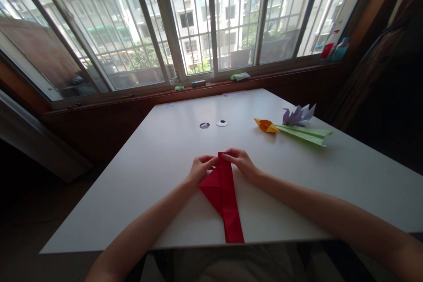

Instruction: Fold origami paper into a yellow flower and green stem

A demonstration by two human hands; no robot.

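A folded sheet of red paper (228, 194) lies near the front edge of the white table (139, 176). It forms a long strip with a triangular flap sticking out to the left, and creases show on it. My left hand (202, 168) pinches the paper's upper left edge between thumb and fingers. On the other side, my right hand (241, 162) holds the top of the strip, its thumb on the paper and fingers partly behind it. The paper's lower end reaches the table edge.
Two round stickers or discs, one patterned (205, 126) and one white and black (222, 123), lie beyond my hands. To the right are a yellow paper flower (266, 126) with a green paper stem (306, 134) and a lilac origami piece (297, 116). Small packets (240, 76) sit on the windowsill.
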